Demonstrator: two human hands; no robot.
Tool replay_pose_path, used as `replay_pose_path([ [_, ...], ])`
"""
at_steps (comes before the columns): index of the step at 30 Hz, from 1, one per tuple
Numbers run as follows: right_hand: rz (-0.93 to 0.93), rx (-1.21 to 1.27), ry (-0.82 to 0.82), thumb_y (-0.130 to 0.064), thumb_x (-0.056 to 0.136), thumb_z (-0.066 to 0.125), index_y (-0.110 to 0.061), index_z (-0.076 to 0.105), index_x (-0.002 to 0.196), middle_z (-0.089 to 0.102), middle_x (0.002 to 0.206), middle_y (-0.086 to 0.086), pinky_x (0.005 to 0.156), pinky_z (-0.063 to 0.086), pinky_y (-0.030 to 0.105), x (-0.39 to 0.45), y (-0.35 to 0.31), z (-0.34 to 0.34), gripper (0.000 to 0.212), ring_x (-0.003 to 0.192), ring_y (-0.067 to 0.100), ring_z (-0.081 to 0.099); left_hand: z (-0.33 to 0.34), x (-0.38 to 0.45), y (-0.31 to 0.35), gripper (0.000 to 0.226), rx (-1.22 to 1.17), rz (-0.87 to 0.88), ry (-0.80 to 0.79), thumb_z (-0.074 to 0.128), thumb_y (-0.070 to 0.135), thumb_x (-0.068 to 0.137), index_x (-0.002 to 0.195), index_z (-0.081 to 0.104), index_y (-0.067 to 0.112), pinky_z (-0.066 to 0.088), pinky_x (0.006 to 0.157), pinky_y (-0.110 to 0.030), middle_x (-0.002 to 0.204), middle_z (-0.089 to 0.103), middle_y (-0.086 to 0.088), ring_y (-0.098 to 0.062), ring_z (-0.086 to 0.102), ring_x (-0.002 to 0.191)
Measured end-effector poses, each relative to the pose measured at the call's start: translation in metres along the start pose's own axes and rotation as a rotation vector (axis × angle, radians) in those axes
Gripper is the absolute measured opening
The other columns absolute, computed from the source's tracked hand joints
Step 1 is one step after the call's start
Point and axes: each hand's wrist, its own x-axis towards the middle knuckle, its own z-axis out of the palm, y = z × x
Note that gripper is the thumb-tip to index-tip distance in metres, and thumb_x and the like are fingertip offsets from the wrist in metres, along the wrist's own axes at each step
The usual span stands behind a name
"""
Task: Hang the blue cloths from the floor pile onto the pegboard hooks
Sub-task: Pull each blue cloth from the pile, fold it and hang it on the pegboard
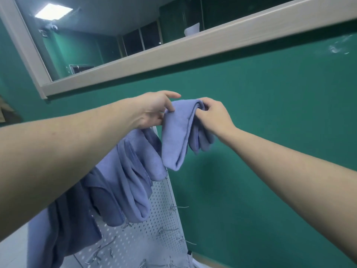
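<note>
A light blue cloth (pixel 176 136) hangs folded at the top right corner of the white pegboard (pixel 154 219). My left hand (pixel 154 111) pinches its left fold between thumb and fingers, with the index finger stretched out above it. My right hand (pixel 213 114) grips the bunched top of the same cloth from the right. Several other blue cloths (pixel 131 178) hang side by side along the pegboard's top, and a darker blue one (pixel 77 219) hangs lower left. Whatever hook carries the held cloth is hidden behind the fabric.
Bare metal hooks (pixel 173 207) stick out of the pegboard's lower part. The board leans against a green wall (pixel 270 132). A wide window with a pale frame (pixel 173 53) runs above. Pale floor (pixel 15 248) shows at the bottom left.
</note>
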Motion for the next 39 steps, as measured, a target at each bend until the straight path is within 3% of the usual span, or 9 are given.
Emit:
replay_pose_path([
  [4, 0.074, -0.132, -0.071, -0.03, 0.079, 0.056, -0.039, 0.075, 0.094, 0.075, 0.094, -0.013, 0.079, 0.057, 0.033, 0.027, -0.012, 0.009, 0.026, 0.092, 0.016, 0.069, -0.015, 0.017, -0.007, 0.054, 0.084, -0.014, -0.008, 0.042, -0.01, 0.091, 0.115, 0.067, 0.032, 0.053, 0.062, -0.025, 0.113, 0.057, -0.007, -0.019, 0.055, 0.079],
  [9, 0.127, -0.147, -0.114, -0.035, 0.074, 0.056, -0.042, 0.074, 0.087, 0.073, 0.079, -0.011, 0.066, 0.053, 0.032, 0.051, -0.029, 0.023, 0.023, 0.077, 0.021, 0.066, -0.034, 0.037, 0.001, 0.054, 0.187, -0.035, 0.03, 0.048, -0.008, 0.09, 0.119, 0.062, 0.036, 0.053, 0.095, -0.038, 0.103, 0.061, -0.01, -0.024, 0.055, 0.088],
  [14, 0.143, -0.222, -0.187, -0.035, 0.075, 0.054, -0.037, 0.074, 0.086, 0.075, 0.077, -0.006, 0.077, 0.062, 0.035, 0.061, -0.042, 0.048, 0.022, 0.077, 0.023, 0.074, -0.053, 0.039, -0.009, 0.051, 0.133, -0.101, 0.049, 0.039, -0.013, 0.091, 0.119, 0.059, 0.024, 0.056, 0.073, -0.033, 0.102, 0.062, -0.012, -0.025, 0.06, 0.089],
  [17, 0.157, -0.194, -0.327, -0.022, 0.087, 0.049, -0.025, 0.068, 0.086, 0.07, 0.078, 0.001, 0.065, 0.055, 0.032, 0.059, -0.043, 0.065, 0.02, 0.065, 0.026, 0.063, -0.062, 0.047, -0.027, 0.055, 0.128, -0.124, 0.086, 0.037, -0.013, 0.088, 0.125, 0.057, 0.022, 0.054, 0.084, -0.041, 0.108, 0.062, -0.016, -0.031, 0.061, 0.096],
  [24, 0.151, -0.147, -0.345, -0.022, 0.09, 0.047, -0.02, 0.061, 0.081, 0.059, 0.076, 0.003, 0.063, 0.038, 0.028, 0.053, -0.022, 0.074, 0.016, 0.069, 0.02, 0.049, -0.066, 0.044, -0.034, 0.045, 0.579, -0.124, 0.007, 0.069, 0.01, 0.09, 0.125, 0.047, 0.029, 0.06, 0.078, -0.043, 0.102, 0.069, -0.013, -0.027, 0.068, 0.08],
  [28, 0.173, -0.103, -0.319, -0.026, 0.091, 0.049, -0.021, 0.051, 0.066, 0.05, 0.069, 0.002, 0.051, 0.031, 0.023, 0.051, -0.013, 0.07, 0.026, 0.065, 0.019, 0.04, -0.065, 0.053, -0.029, 0.067, 1.082, 0.147, 0.061, 0.082, 0.031, 0.079, 0.134, 0.045, 0.023, 0.05, 0.087, -0.036, 0.129, 0.052, 0.0, -0.022, 0.058, 0.1],
  [31, 0.19, -0.133, -0.312, -0.035, 0.092, 0.046, -0.02, 0.053, 0.063, 0.061, 0.077, -0.002, 0.066, 0.046, 0.027, 0.047, -0.014, 0.072, 0.034, 0.08, 0.023, 0.051, -0.062, 0.056, -0.026, 0.072, 1.233, 0.221, -0.033, 0.079, 0.034, 0.082, 0.142, 0.042, 0.026, 0.043, 0.086, -0.029, 0.126, 0.058, 0.004, -0.019, 0.057, 0.099],
  [34, 0.221, -0.146, -0.347, -0.053, 0.086, 0.042, -0.023, 0.069, 0.091, 0.065, 0.121, 0.004, 0.103, 0.044, 0.04, 0.041, -0.013, 0.076, 0.041, 0.121, 0.027, 0.052, -0.065, 0.062, -0.029, 0.034, 1.417, 0.256, -0.029, 0.069, 0.038, 0.086, 0.118, 0.059, 0.031, 0.05, 0.089, -0.037, 0.113, 0.067, 0.005, -0.021, 0.059, 0.095],
  [39, 0.171, 0.057, -0.529, -0.046, 0.082, 0.079, -0.022, 0.05, 0.133, 0.064, 0.12, -0.007, 0.091, 0.051, 0.028, 0.023, 0.012, 0.079, 0.064, 0.109, 0.009, 0.063, -0.069, 0.069, -0.032, 0.015, 1.594, 0.23, -0.025, 0.055, 0.046, 0.095, 0.107, 0.056, 0.036, 0.039, 0.088, -0.036, 0.087, 0.057, 0.016, -0.018, 0.053, 0.094],
])
